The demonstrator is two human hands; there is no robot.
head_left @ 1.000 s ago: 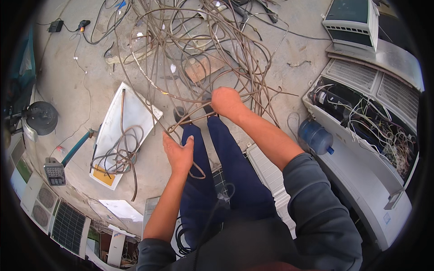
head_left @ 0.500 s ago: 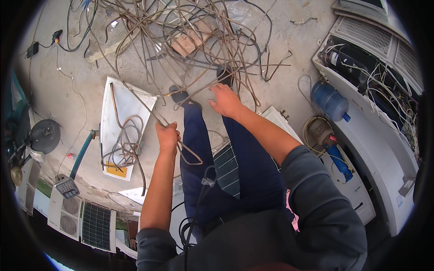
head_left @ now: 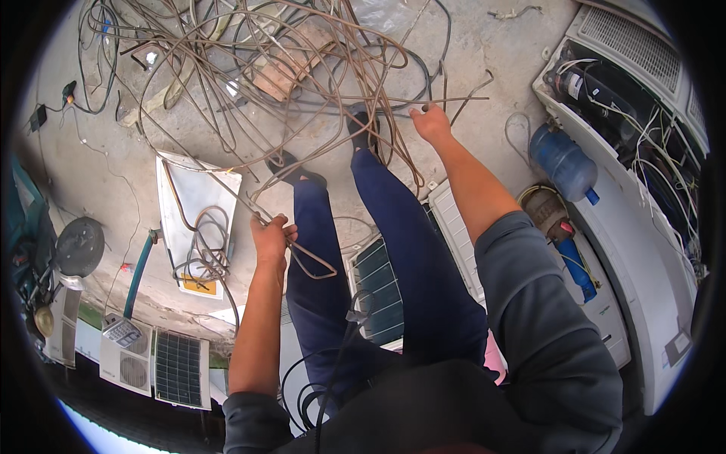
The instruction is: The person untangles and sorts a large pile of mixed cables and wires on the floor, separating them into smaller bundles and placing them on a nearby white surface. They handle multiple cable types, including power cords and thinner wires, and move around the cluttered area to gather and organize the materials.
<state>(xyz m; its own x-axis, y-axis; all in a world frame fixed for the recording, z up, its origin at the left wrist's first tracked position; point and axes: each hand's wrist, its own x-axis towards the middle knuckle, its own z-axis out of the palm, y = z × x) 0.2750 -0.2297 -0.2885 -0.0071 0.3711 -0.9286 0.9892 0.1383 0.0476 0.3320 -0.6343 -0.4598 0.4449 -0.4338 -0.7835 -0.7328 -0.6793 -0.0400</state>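
Both fists hold tubing [head_left: 302,91]: left hand [head_left: 270,236] unchanged near the knee, right hand [head_left: 431,121] has reached farther out, stretching the tangle.

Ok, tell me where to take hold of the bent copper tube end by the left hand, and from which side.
Grip the straight run of the copper tube just above the left hand, coming from the person's side. Its end below is folded into a sharp loop, while higher up it disappears into the tangled tube pile. The right hand already holds another straight piece at the pile's near edge.
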